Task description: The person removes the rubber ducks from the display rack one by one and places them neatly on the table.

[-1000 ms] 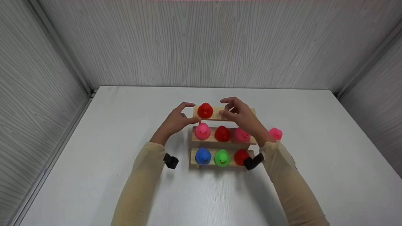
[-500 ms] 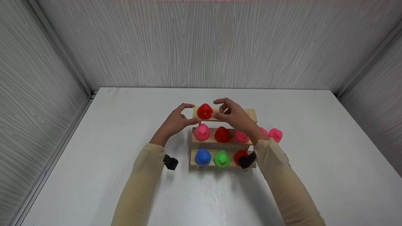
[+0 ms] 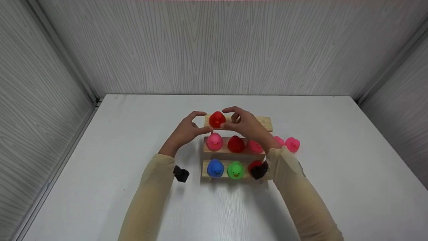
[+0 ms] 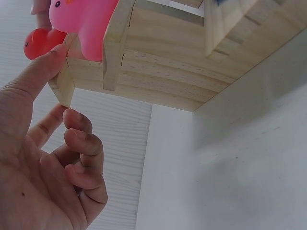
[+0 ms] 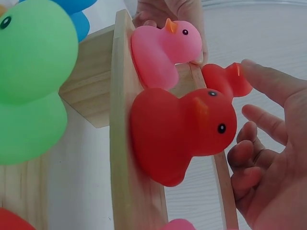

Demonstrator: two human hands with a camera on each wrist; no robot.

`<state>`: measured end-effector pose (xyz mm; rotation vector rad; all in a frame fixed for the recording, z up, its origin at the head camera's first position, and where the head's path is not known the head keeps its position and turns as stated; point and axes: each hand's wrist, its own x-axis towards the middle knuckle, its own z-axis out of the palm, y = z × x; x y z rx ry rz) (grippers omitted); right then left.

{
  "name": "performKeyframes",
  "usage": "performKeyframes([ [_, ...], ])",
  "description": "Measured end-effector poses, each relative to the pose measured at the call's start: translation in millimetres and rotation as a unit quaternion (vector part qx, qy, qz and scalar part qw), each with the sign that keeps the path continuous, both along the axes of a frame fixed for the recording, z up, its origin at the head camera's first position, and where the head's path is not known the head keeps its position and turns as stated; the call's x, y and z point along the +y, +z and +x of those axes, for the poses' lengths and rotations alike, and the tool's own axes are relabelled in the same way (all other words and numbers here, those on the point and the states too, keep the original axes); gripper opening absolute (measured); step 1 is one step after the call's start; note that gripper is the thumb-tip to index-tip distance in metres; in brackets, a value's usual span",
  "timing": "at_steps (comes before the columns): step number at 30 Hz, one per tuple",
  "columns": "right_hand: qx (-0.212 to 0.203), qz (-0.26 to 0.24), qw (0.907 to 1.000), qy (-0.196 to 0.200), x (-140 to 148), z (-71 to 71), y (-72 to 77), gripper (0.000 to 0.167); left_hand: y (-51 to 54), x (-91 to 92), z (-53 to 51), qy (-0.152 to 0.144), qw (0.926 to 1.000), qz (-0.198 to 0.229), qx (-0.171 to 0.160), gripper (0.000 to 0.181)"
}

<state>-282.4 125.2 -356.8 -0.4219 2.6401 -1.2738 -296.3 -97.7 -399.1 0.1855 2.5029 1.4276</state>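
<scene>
A three-tier wooden shelf [image 3: 220, 155] stands on the table and bears rubber ducks. My left hand [image 3: 187, 130] holds the left end of its top board; in the left wrist view the thumb [image 4: 45, 67] lies over the board and the forefinger meets its edge. A red duck [image 3: 217, 119] sits at that end of the top board. Close on its right is my right hand [image 3: 247, 125], thumb and forefinger spread. In the right wrist view, the thumb [image 5: 268, 81] reaches the red duck's [image 5: 225, 79] beak while the forefinger stands apart.
The middle tier bears a pink duck [image 3: 214, 141], a red duck [image 3: 236, 144] and another pink one. Below sit a blue duck [image 3: 215, 168], a green duck [image 3: 235, 170] and a partly hidden red one. Pink ducks [image 3: 292, 144] lie right of the shelf on the white table [image 3: 100, 167].
My right hand has moved left along the top board to the red duck. The left hand keeps its place at the board's end. The ducks on the shelf look unmoved.
</scene>
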Motion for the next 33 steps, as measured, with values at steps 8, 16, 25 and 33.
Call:
performKeyframes([
  [8,-0.013,0.022,0.9997,-0.005,-8.2,-0.3,2.6,0.051,0.8,-0.4,-0.6,-0.002,1.0,-0.008,-0.003,0.071],
  [16,-0.015,0.057,0.9982,-0.015,-13.3,-1.4,4.5,0.055,1.5,-0.4,-1.9,-0.006,1.0,-0.002,0.003,0.069],
  [25,-0.018,0.076,0.9967,-0.02,-16.5,-1.7,5.9,0.056,2.8,0.2,-1.4,-0.006,1.0,-0.002,-0.002,0.07],
  [33,-0.018,0.079,0.9963,-0.029,-16.6,-2.1,5.7,0.051,1.7,1.6,-2.2,-0.006,1.0,0.003,0.0,0.068],
])
